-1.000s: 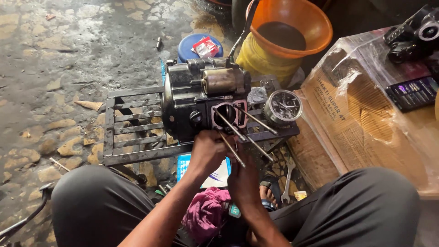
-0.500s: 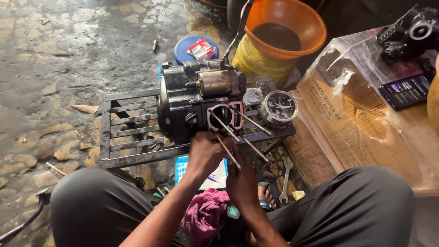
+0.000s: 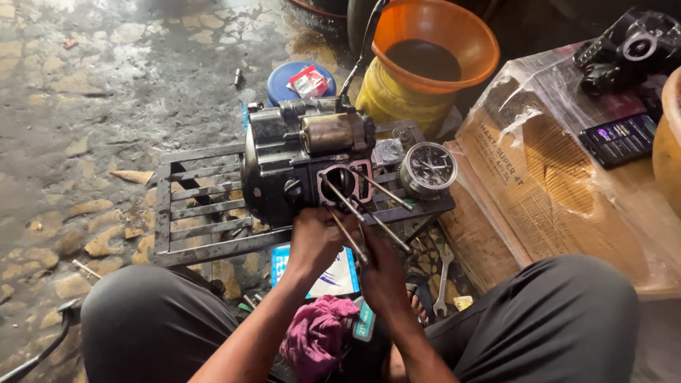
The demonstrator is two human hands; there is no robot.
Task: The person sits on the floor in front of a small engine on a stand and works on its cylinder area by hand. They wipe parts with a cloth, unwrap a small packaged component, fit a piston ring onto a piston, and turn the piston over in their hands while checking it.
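Observation:
A dark motorcycle engine block [image 3: 284,170] lies on a low metal grate stand [image 3: 191,213], its open cylinder mouth with long metal studs [image 3: 379,190] pointing toward me. My left hand [image 3: 316,237] is closed at the lower edge of the engine's opening, beside one stud; what it grips is hidden. My right hand [image 3: 379,273] sits just below and right of it, fingers curled near the lower studs. A round gauge [image 3: 428,169] rests on the stand right of the engine.
An orange funnel on a yellow can [image 3: 425,57] stands behind, with a blue lid [image 3: 301,81] beside it. A plastic-wrapped cardboard box [image 3: 553,177] on the right carries a phone [image 3: 621,138] and a black part. A wrench [image 3: 443,273] and pink rag [image 3: 319,337] lie on the wet stone floor.
Both hands stay at the engine's opening with only slight shifts. The camera view has drifted a little.

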